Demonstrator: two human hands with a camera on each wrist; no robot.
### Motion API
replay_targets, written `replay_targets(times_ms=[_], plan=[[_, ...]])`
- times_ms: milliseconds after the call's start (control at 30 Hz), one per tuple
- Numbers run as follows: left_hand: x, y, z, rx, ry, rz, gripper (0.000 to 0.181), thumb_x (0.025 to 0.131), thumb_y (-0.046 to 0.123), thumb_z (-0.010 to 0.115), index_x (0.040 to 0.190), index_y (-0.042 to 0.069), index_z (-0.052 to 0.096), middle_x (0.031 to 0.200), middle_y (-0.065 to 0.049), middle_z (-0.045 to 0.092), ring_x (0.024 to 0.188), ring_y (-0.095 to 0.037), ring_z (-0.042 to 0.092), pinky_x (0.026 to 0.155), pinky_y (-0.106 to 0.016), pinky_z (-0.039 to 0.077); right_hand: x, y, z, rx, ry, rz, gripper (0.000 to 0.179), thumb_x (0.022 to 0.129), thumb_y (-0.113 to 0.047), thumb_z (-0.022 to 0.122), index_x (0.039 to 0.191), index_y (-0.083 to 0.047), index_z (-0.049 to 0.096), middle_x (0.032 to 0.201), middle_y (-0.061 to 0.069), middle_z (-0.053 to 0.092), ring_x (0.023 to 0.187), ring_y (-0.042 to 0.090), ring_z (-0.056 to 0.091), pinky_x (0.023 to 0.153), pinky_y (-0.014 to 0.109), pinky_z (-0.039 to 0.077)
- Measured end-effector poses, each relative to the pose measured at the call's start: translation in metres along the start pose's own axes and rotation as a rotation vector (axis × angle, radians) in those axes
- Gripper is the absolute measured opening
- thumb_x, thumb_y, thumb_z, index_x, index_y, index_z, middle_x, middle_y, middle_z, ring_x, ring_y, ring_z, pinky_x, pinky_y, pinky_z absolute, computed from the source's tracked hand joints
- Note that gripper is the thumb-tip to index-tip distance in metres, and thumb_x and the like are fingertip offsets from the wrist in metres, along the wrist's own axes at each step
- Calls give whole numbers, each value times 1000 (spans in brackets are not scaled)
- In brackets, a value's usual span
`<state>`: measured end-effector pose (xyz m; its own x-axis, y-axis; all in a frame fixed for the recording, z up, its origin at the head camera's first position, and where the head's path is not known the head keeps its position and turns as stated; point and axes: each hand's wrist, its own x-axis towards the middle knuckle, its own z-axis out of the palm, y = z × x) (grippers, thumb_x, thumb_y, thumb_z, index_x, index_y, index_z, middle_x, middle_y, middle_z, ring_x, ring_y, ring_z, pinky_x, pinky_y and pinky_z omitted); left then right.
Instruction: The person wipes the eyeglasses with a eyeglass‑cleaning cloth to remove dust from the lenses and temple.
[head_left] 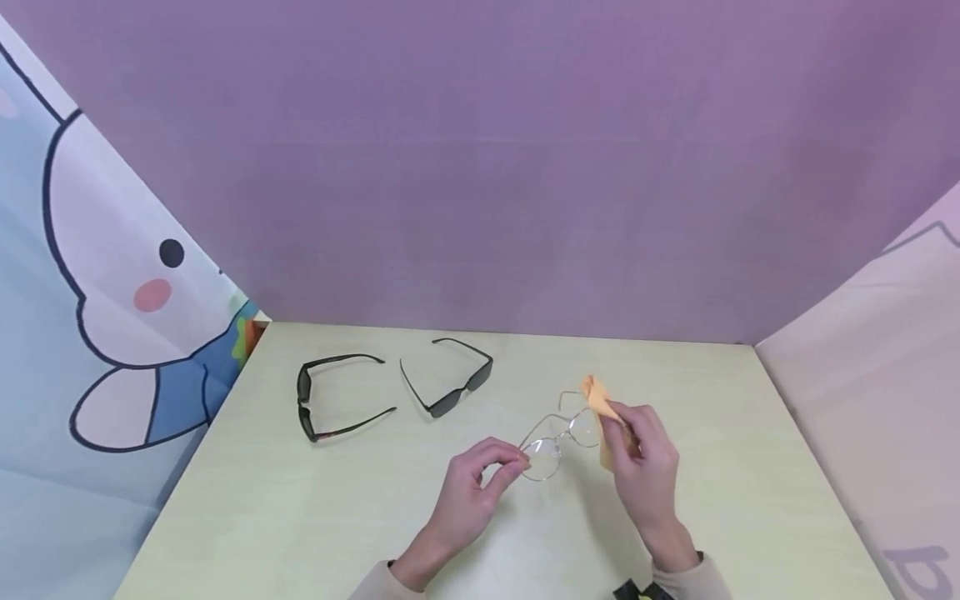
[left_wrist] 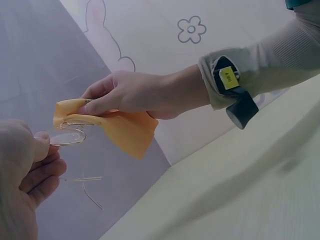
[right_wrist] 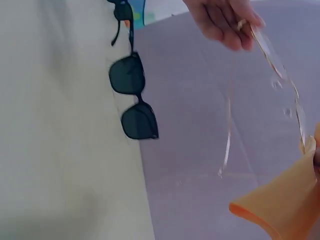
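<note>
Thin gold-framed eyeglasses (head_left: pixel 543 460) with clear lenses are held up over the table, their temples unfolded. My left hand (head_left: pixel 480 487) pinches the frame at the outer edge of one lens, between thumb and fingertips. An orange cloth (head_left: pixel 597 395) is folded over the outer edge of the other lens, and my right hand (head_left: pixel 647 454) grips cloth and rim together. In the left wrist view the cloth (left_wrist: pixel 132 131) hangs down below the right hand's fingers. The right wrist view shows the thin gold frame (right_wrist: pixel 275 62) running from the left fingertips to the cloth.
Two pairs of dark sunglasses lie unfolded on the pale table (head_left: pixel 247 508): one pair (head_left: pixel 304 387) at the far left, the other pair (head_left: pixel 447 403) beside it, nearer the middle. A purple wall panel (head_left: pixel 495 183) stands behind, with printed curtains (head_left: pixel 112 233) at the sides.
</note>
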<state>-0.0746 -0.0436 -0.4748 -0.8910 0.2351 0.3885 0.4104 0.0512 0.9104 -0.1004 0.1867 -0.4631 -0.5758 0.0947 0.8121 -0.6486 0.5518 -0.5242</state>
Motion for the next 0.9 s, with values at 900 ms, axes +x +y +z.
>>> replay_targets(times_ms=[900], plan=[[0, 2, -2, -8, -11, -10, 7, 97, 7, 70, 98, 5, 76, 100, -8, 76, 99, -16, 70, 93, -29, 56, -4, -4, 1, 11, -48, -73, 18, 97, -10, 68, 100, 8, 72, 79, 10, 60, 60, 2, 40, 44, 8, 30]])
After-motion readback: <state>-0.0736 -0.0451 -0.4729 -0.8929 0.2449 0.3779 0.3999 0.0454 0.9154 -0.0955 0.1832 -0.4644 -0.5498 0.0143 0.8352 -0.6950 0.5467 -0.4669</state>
